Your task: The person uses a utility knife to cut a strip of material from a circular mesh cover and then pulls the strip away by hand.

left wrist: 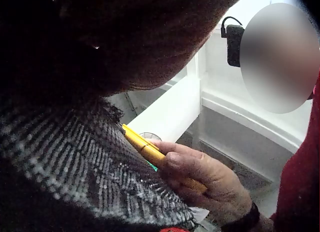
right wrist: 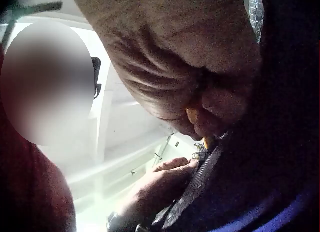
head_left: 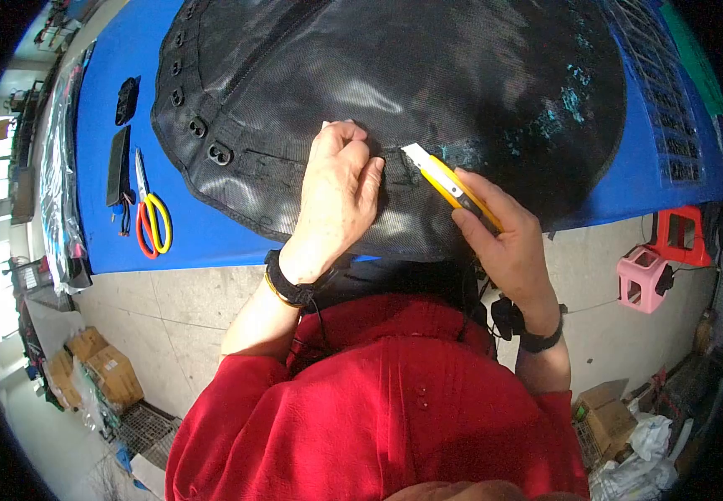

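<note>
A large rounded black mesh sheet [head_left: 495,92] with a sewn edge lies over the blue table. My right hand [head_left: 503,238] grips a yellow snap-off utility knife [head_left: 445,182], its blade end pointing up and left at a short black strap on the sheet. The left hand [head_left: 341,179], fingers curled, pinches the mesh just left of the blade; its fingertips are partly hidden in the head view. In the left wrist view the same knife [left wrist: 142,144] lies close along the ribbed fabric [left wrist: 85,167], in the right hand [left wrist: 210,179]. The right wrist view shows the left hand [right wrist: 160,187] at the fabric.
Scissors [head_left: 153,219] with red and yellow handles lie at left on the blue table [head_left: 203,242], beside a dark flat case [head_left: 118,165]. Metal fittings [head_left: 219,154] line the sheet's left edge. A pink stool [head_left: 641,278] and cardboard boxes [head_left: 111,371] stand on the floor.
</note>
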Motion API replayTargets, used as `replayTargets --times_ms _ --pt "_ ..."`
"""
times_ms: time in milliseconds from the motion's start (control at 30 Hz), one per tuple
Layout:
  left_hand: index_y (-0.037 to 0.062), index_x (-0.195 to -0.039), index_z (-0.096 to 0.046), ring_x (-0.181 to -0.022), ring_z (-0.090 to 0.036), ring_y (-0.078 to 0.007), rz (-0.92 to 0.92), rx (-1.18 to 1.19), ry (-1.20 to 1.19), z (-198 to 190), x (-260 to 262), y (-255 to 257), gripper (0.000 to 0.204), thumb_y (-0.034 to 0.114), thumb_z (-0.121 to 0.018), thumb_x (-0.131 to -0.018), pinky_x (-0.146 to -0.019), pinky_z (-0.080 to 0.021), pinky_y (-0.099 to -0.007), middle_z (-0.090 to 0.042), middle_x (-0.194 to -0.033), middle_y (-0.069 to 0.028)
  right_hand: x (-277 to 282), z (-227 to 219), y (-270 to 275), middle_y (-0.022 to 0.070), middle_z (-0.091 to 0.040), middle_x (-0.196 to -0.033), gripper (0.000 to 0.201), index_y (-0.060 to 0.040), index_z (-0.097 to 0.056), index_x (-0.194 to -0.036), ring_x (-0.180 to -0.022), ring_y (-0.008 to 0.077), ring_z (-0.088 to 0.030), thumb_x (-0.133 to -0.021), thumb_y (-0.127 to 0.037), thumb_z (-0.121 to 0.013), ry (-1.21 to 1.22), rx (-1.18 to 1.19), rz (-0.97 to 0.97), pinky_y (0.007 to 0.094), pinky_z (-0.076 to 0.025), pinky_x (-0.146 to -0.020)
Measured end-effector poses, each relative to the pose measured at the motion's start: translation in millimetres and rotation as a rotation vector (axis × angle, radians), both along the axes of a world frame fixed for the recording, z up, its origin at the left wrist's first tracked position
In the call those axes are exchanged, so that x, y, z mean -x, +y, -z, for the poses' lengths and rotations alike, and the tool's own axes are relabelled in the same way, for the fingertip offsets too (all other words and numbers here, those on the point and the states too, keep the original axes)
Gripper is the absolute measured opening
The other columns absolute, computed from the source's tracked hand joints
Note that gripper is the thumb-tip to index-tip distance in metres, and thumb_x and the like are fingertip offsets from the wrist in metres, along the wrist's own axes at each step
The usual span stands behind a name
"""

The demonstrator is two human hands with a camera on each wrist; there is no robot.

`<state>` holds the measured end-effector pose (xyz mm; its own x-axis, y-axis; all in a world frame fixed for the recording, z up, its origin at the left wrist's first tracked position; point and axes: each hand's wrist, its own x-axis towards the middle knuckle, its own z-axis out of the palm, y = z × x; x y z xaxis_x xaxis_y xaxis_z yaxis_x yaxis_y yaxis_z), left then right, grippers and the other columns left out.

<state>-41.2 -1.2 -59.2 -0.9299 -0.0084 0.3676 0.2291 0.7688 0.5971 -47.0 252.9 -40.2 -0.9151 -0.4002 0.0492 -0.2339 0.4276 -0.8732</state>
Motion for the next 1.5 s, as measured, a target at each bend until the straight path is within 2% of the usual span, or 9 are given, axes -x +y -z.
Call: replayTargets --times_ms 300,600,1133,1233,1433,1500 --pt "-0.0029 -0.081 -0.056 -0.110 -0.063 -0.0408 -0.001 -0.010 -0.020 -0.6 -0.6 -0.2 0.020 0.003 -0.074 -0.090 -0.094 -0.052 -0.0448 -0.062 -0.120 -0.0237 -0.7 -2.8 3.6 0.0202 -0.071 -0.134 0.045 -0.0032 -0.065 -0.139 -0.123 0.0313 -0.071 -0.097 -0.011 -0.076 -0.011 0.028 -0.025 0.0383 -0.055 -0.103" --pt "-0.0035 -0.081 -0.057 -0.111 -0.063 -0.0409 0.001 -0.021 -0.005 -1.0 -1.1 0.2 0.020 0.003 -0.074 -0.089 -0.095 -0.052 -0.0447 -0.062 -0.120 -0.0243 -4.5 -3.0 1.4 0.0186 -0.072 -0.133 0.046 -0.0045 -0.065 -0.140 -0.123 0.0289 -0.071 -0.096 -0.010 -0.076 -0.085 0.045 0.052 0.0373 -0.054 -0.103" --pt "-0.0024 -0.079 -0.054 -0.111 -0.063 -0.0418 -0.005 -0.009 0.007 2.8 -0.5 -0.3 0.023 0.003 -0.074 -0.090 -0.094 -0.052 -0.0454 -0.062 -0.119 -0.0245 -1.4 -5.0 -0.4 0.0199 -0.071 -0.133 0.044 -0.0033 -0.065 -0.139 -0.122 0.0307 -0.071 -0.097 -0.012 -0.075 -0.046 -0.002 0.012 0.0383 -0.054 -0.103" --pt "-0.0060 -0.089 -0.063 -0.112 -0.059 -0.0437 0.014 -0.046 -0.030 -0.6 -1.0 0.5 0.012 0.000 -0.073 -0.087 -0.110 -0.047 -0.0507 -0.061 -0.119 -0.0244 -2.1 -1.8 -0.9 0.0199 -0.072 -0.132 0.044 -0.0035 -0.065 -0.139 -0.122 0.0308 -0.071 -0.097 -0.011 -0.075 -0.038 0.014 0.031 0.0384 -0.054 -0.103" --pt "-0.0056 -0.087 -0.062 -0.112 -0.059 -0.0432 0.012 -0.061 -0.013 1.7 -1.3 0.2 0.013 0.001 -0.073 -0.087 -0.105 -0.049 -0.0502 -0.061 -0.118 -0.0240 -2.9 -5.3 -0.7 0.0198 -0.072 -0.132 0.044 -0.0039 -0.065 -0.139 -0.121 0.0304 -0.072 -0.097 -0.012 -0.076 -0.046 -0.011 0.028 0.0379 -0.055 -0.102" --pt "-0.0033 -0.082 -0.057 -0.111 -0.062 -0.0421 0.004 -0.026 -0.006 0.8 -0.5 0.1 0.019 0.002 -0.074 -0.089 -0.097 -0.051 -0.0473 -0.062 -0.119 -0.0241 -2.2 -5.4 0.3 0.0198 -0.072 -0.131 0.045 -0.0042 -0.065 -0.140 -0.120 0.0303 -0.072 -0.097 -0.012 -0.076 -0.062 -0.002 0.027 0.0376 -0.055 -0.102"
